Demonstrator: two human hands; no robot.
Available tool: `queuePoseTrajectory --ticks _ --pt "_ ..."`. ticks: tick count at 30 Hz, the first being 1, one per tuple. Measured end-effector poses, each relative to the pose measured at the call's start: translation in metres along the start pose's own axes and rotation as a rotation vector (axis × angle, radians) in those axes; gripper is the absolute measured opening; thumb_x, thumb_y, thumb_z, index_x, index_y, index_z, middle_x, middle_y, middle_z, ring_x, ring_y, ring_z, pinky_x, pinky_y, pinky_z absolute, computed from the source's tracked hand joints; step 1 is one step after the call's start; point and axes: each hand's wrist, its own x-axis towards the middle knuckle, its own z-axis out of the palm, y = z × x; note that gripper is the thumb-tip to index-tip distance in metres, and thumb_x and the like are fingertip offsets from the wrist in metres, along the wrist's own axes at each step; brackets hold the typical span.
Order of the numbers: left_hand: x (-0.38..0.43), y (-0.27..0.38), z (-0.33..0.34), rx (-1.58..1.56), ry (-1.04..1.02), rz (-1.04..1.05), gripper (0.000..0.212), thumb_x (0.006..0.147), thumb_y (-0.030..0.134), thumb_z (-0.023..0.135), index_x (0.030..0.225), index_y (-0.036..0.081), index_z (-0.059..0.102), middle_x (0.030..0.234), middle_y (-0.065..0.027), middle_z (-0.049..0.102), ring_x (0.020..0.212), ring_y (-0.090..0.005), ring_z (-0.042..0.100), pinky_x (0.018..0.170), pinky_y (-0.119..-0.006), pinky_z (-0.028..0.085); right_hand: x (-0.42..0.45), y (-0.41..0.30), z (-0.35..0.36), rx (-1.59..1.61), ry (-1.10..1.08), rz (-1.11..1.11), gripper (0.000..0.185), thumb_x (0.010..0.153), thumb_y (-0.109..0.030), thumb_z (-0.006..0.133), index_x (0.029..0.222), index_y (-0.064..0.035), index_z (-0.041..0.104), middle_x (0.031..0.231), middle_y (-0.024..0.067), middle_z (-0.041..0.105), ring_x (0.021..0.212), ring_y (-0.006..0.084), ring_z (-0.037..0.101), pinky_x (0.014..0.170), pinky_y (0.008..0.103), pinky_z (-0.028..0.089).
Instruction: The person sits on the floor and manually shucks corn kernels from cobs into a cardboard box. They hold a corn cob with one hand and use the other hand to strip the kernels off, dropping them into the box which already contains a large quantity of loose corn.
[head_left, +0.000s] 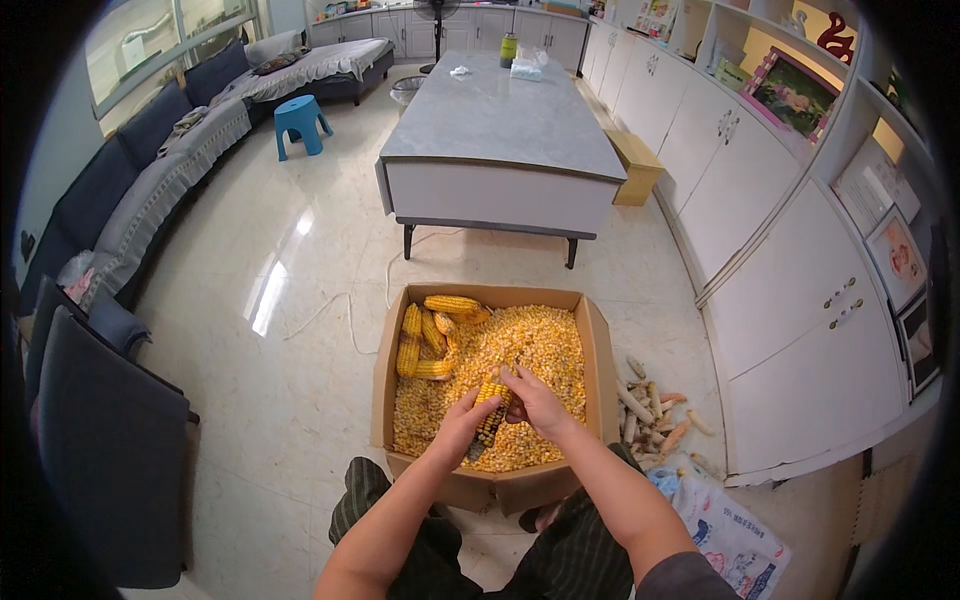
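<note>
A partly shelled ear of corn (492, 411), yellow with a dark, discoloured lower end, is tilted between my two hands. My left hand (459, 426) grips its lower part, thumb lying along the kernels. At the upper end, the fingers of my right hand (534, 400) press against the ear near its tip. Both hands are above a cardboard box (597, 360) holding a deep layer of loose corn kernels (532, 334). Several whole ears of corn (410, 341) lie on the kernels in the box's far left corner.
Bare corn cobs (652, 420) lie heaped on the floor right of the box, near a printed plastic sack (731, 536). A grey-topped table (495, 112) stands beyond. White cabinets (810, 330) line the right; a dark chair (112, 442) and blue stool (300, 127) are left.
</note>
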Motion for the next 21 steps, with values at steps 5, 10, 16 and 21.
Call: queuePoseTrajectory --ticks 5,10,16,21 --pt "0.001 -0.004 0.005 0.139 -0.024 0.13 0.043 0.086 0.026 0.057 0.12 0.001 0.048 0.107 -0.004 0.056 0.096 -0.0113 0.052 0.083 -0.024 0.04 0.004 0.002 0.004 0.006 0.092 0.017 0.029 0.091 -0.034 0.05 0.111 -0.0121 0.05 0.071 -0.0049 0.048 0.051 0.0043 0.041 0.042 0.0189 0.032" --pt "0.003 -0.005 0.004 0.141 0.027 0.152 0.044 0.087 0.026 0.057 0.12 -0.001 0.047 0.106 -0.0044 0.056 0.097 -0.0115 0.051 0.085 -0.025 0.039 -0.002 -0.004 0.005 -0.073 0.004 0.019 0.032 0.092 -0.035 0.048 0.114 -0.0118 0.05 0.073 -0.0043 0.048 0.051 0.0042 0.041 0.043 0.019 0.032" --pt "0.003 -0.011 0.008 0.317 0.015 0.237 0.042 0.087 0.025 0.058 0.118 -0.002 0.048 0.1 -0.0051 0.056 0.089 -0.0098 0.051 0.079 -0.024 0.041 -0.004 -0.004 0.005 -0.145 0.054 -0.07 0.037 0.091 -0.039 0.048 0.111 -0.0078 0.048 0.079 -0.0019 0.05 0.062 0.0048 0.045 0.049 0.0206 0.036" --pt "0.001 -0.007 0.013 0.436 0.036 0.293 0.048 0.087 0.027 0.058 0.123 -0.003 0.045 0.099 -0.0105 0.059 0.089 -0.0144 0.055 0.078 -0.028 0.045 0.006 0.004 -0.004 -0.121 0.053 -0.085 0.039 0.09 -0.039 0.049 0.11 -0.0057 0.047 0.084 0.0002 0.053 0.066 0.0058 0.047 0.052 0.0205 0.038"
